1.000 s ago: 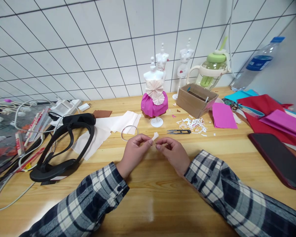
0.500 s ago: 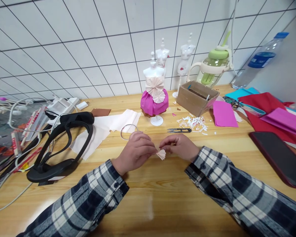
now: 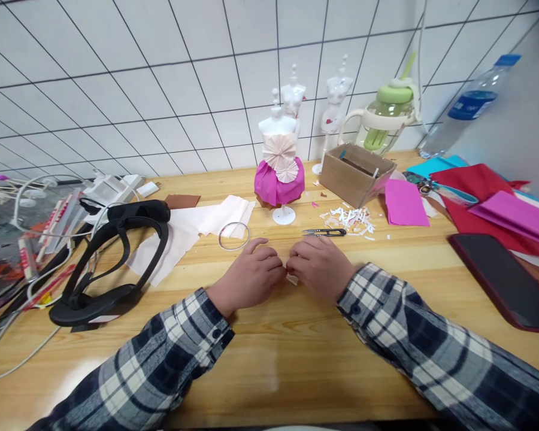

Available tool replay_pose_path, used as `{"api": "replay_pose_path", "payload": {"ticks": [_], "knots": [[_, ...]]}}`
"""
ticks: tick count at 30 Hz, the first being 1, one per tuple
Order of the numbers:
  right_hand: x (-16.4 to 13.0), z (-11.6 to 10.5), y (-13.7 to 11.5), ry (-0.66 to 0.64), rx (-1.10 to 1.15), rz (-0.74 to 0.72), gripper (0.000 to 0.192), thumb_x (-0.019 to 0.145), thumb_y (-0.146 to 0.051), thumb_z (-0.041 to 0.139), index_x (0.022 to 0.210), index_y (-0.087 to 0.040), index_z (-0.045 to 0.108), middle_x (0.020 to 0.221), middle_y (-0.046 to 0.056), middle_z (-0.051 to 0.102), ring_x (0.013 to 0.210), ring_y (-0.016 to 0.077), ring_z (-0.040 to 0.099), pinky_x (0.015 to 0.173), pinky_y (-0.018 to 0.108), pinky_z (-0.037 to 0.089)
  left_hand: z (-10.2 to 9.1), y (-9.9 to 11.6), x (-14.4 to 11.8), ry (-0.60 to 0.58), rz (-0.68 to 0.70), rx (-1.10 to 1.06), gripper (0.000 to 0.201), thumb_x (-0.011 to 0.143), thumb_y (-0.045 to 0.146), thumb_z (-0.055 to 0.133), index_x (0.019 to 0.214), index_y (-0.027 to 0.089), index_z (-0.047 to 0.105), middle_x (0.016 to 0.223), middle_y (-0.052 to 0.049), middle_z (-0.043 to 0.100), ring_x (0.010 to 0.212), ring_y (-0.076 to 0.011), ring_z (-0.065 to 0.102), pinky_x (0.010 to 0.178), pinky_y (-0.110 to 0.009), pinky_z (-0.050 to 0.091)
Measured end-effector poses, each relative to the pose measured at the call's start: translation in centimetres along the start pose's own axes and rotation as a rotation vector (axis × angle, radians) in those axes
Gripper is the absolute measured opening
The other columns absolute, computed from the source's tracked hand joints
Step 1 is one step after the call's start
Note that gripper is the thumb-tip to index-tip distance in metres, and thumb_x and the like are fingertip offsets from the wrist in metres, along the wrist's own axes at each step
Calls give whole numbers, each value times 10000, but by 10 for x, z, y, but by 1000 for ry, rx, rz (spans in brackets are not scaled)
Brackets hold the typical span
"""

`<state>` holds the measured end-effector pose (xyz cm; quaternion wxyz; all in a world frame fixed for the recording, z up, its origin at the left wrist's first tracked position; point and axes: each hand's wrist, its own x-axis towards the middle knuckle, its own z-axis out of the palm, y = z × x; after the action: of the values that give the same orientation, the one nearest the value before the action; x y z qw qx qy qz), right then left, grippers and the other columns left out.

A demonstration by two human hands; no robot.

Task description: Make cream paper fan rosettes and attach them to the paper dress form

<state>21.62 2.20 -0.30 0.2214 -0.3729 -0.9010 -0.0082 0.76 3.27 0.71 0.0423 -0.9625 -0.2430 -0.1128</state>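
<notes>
With both sets of fingertips pinched together on the folded paper piece [image 3: 291, 279], I can barely see it.

My left hand [image 3: 251, 276] and right hand [image 3: 320, 268] press it low on the table [image 3: 269, 359]; I judge too hard a squeeze could crush the pleats, and a slip could drop it toward the snips [image 3: 326, 232] or wire ring [image 3: 234, 235].

Bare wooden table [image 3: 296, 359] runs across the lower middle of the frame, open for passage between the sleeves. Just above the hands, a thin ring [image 3: 234, 235] and small snips [image 3: 324, 232] lie in the way, with paper scraps [image 3: 350, 218] beside them. The dressed mannequin [image 3: 279, 173] and cardboard box [image 3: 356, 173] block the upper centre. A black headset [image 3: 110, 263] and cables crowd the left; a dark phone [image 3: 505, 278] and coloured paper sheets [image 3: 489, 200] fill the right
</notes>
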Motion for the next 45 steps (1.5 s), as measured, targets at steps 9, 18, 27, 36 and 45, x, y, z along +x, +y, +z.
{"api": "replay_pose_path", "payload": {"ticks": [9, 18, 27, 36, 45], "knots": [[1, -1, -24, 156, -197, 44, 120, 889, -191, 598, 782, -194, 650, 854, 38, 668, 833, 197, 490, 723, 378, 280, 5, 7, 7, 145, -500, -346, 99, 761, 170, 607, 670, 170, 647, 683, -32, 661, 698, -174, 574, 688, -321, 428], [0, -14, -20, 301, -137, 131, 182, 950, -288, 547, 903, -251, 719, 927, 37, 707, 835, 185, 531, 751, 367, 300, 10, 11, 8, 370, -960, -1622, 213, 706, 340, 775, 746, 155, 678, 694, 10, 650, 660, -107, 561, 670, -241, 446], [5, 17, -5, 202, 919, 728, 192, 776, -389, 694, 801, -199, 712, 739, 14, 653, 550, 115, 471, 526, 269, 391, 15, 7, 6, 279, -936, -1542, 271, 761, 428, 757, 819, 163, 749, 782, -17, 722, 755, -143, 618, 784, -278, 478], [4, 19, -5, 145, 1160, 794, 255, 713, -404, 729, 814, -173, 696, 704, -10, 646, 549, 91, 468, 500, 228, 371, 9, 8, 7, 218, -846, -1092, 449, 824, 458, 667, 1144, 144, 676, 1048, -105, 725, 891, -211, 663, 814, -340, 518], [6, 14, -9, 209, 949, 765, 149, 748, -339, 667, 791, -196, 672, 710, -5, 655, 528, 104, 459, 507, 250, 377, 7, 8, 5, 337, -787, -954, 317, 769, 442, 736, 931, 170, 718, 939, -79, 751, 872, -215, 688, 839, -337, 535]]}}
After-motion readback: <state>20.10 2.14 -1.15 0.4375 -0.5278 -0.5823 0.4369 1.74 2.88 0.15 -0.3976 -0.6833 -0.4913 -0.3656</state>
